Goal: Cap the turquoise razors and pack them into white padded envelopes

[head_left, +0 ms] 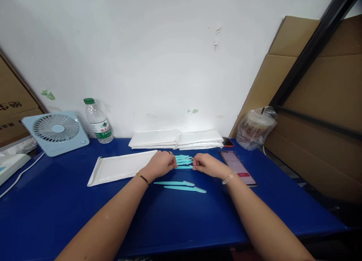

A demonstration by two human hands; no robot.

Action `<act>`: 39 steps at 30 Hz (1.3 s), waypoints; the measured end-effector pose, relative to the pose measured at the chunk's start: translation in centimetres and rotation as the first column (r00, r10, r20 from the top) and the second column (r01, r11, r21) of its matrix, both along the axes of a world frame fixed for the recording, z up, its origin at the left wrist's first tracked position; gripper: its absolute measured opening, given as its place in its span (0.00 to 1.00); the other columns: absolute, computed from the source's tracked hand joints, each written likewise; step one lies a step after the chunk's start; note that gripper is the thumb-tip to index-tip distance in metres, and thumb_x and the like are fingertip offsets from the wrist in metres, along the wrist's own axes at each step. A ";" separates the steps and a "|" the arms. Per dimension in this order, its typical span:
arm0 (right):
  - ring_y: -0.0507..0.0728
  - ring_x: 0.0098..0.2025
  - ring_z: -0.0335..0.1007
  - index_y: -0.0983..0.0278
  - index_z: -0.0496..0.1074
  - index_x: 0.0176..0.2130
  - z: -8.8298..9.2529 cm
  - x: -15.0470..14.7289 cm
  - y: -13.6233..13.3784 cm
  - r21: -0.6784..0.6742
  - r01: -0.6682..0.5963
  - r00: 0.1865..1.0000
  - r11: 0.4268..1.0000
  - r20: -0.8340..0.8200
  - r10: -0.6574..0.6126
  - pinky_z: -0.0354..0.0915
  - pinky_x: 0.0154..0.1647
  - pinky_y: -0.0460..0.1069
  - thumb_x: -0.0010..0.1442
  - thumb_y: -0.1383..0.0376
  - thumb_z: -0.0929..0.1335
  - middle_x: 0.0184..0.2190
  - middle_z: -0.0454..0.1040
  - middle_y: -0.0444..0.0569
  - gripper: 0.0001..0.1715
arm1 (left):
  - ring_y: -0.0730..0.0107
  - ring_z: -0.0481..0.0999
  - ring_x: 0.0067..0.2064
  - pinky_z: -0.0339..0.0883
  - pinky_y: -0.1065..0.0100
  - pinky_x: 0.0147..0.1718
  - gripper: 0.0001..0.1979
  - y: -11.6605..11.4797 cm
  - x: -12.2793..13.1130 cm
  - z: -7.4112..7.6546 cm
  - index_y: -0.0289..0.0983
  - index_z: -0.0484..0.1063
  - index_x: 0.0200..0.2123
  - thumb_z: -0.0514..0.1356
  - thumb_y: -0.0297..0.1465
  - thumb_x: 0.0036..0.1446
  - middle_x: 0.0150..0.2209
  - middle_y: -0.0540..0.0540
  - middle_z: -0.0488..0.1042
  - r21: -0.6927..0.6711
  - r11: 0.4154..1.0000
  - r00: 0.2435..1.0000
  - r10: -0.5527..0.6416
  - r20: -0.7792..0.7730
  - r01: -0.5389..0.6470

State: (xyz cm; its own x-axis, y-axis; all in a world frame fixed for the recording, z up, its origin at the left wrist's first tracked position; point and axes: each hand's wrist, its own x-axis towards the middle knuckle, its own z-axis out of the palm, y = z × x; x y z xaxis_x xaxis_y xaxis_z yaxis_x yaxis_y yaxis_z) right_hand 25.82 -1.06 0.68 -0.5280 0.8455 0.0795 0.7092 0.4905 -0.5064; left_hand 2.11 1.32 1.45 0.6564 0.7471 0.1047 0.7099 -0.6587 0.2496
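Observation:
Both hands pinch the ends of one turquoise eyebrow razor point(184, 167). My left hand point(161, 164) has its fingers closed at the razor's left end. At the other end, the fingers of my right hand point(206, 165) are closed as well. Just behind it lies a small pile of similar razors point(183, 158), partly hidden by my hands. Nearer to me, two more razors, an upper one point(175, 183) and a lower one point(185, 188), rest on the blue table point(181, 219). A white padded mailer point(118, 168) lies flat beside my left hand.
White flat packets point(155, 138) are stacked against the wall. A lit phone point(239, 168) lies right of my right hand, with a bagged drink cup point(256, 128) behind it. At the left stand a water bottle point(98, 121) and a blue fan point(56, 132). Cardboard point(316, 121) borders the right side.

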 end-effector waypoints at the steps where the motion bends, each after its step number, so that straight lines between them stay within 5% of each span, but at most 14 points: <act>1: 0.50 0.27 0.61 0.66 0.69 0.29 0.0 0.3 0.1 -0.013 0.016 1.000 1.000 -0.016 -0.016 0.56 0.27 0.44 0.56 0.65 0.66 0.27 0.68 0.45 0.07 | 0.68 0.72 0.34 0.58 0.69 0.33 0.11 0.1 0.1 -0.1 0.39 0.73 0.31 0.55 0.38 0.56 0.33 0.49 0.74 0.015 1.000 1.000 -0.003 0.010 0.003; 4: 0.50 0.26 0.61 0.66 0.70 0.30 -0.1 0.6 0.4 -0.054 0.019 0.997 0.998 -0.067 -0.023 0.56 0.27 0.44 0.56 0.63 0.66 0.26 0.68 0.44 0.07 | 0.68 0.72 0.37 0.59 0.69 0.35 0.10 0.1 0.4 -0.2 0.40 0.72 0.36 0.56 0.39 0.55 0.34 0.49 0.74 0.041 0.999 0.999 -0.029 0.041 0.027; 9: 0.50 0.26 0.62 0.66 0.70 0.31 -0.7 1.1 0.8 -0.072 0.004 0.997 0.997 -0.075 -0.009 0.57 0.27 0.44 0.55 0.64 0.66 0.26 0.69 0.45 0.07 | 0.69 0.72 0.33 0.58 0.69 0.31 0.08 0.4 0.6 -0.6 0.39 0.74 0.29 0.56 0.34 0.55 0.32 0.48 0.75 0.005 1.000 0.999 -0.030 0.032 0.029; 16: 0.50 0.26 0.65 0.66 0.71 0.31 -1.0 2.1 1.7 -0.054 0.188 0.979 0.981 -0.066 -0.191 0.57 0.27 0.44 0.54 0.66 0.66 0.25 0.71 0.45 0.05 | 0.66 0.72 0.37 0.60 0.69 0.33 0.11 0.9 -0.2 -0.8 0.41 0.73 0.36 0.58 0.39 0.53 0.36 0.48 0.74 0.021 0.996 0.994 0.082 0.067 -0.084; 20: 0.51 0.28 0.66 0.65 0.72 0.31 -0.2 1.7 0.9 0.022 0.160 0.986 0.987 -0.056 -0.159 0.58 0.29 0.44 0.55 0.68 0.64 0.28 0.73 0.46 0.06 | 0.67 0.71 0.36 0.59 0.71 0.30 0.15 -0.3 -0.2 -0.2 0.41 0.74 0.33 0.61 0.45 0.47 0.35 0.49 0.73 -0.131 0.989 0.997 -0.056 0.047 0.062; 24: 0.51 0.29 0.65 0.65 0.73 0.32 0.6 0.9 -0.1 -0.015 0.058 0.998 0.998 -0.032 -0.059 0.57 0.29 0.45 0.57 0.62 0.65 0.29 0.72 0.47 0.10 | 0.71 0.71 0.30 0.57 0.72 0.24 0.10 -1.1 -0.1 -0.1 0.41 0.75 0.29 0.62 0.40 0.46 0.31 0.51 0.74 -0.313 0.940 0.990 -0.142 -0.010 0.132; 31: 0.50 0.24 0.59 0.64 0.74 0.31 0.5 -1.1 -0.8 -0.088 -0.082 0.996 0.993 -0.037 0.079 0.53 0.24 0.44 0.56 0.56 0.67 0.22 0.68 0.43 0.14 | 0.69 0.71 0.30 0.57 0.71 0.25 0.10 -1.1 0.7 0.4 0.39 0.73 0.30 0.57 0.38 0.53 0.29 0.49 0.74 -0.204 0.979 0.999 0.001 0.043 0.007; 39: 0.51 0.25 0.64 0.66 0.73 0.30 -0.5 1.7 1.2 -0.064 0.138 0.987 0.988 -0.075 -0.143 0.57 0.26 0.44 0.56 0.58 0.66 0.24 0.72 0.45 0.13 | 0.67 0.72 0.33 0.59 0.69 0.30 0.09 0.7 0.5 -0.8 0.39 0.72 0.31 0.56 0.37 0.54 0.32 0.48 0.74 -0.089 0.992 0.994 0.100 0.054 -0.095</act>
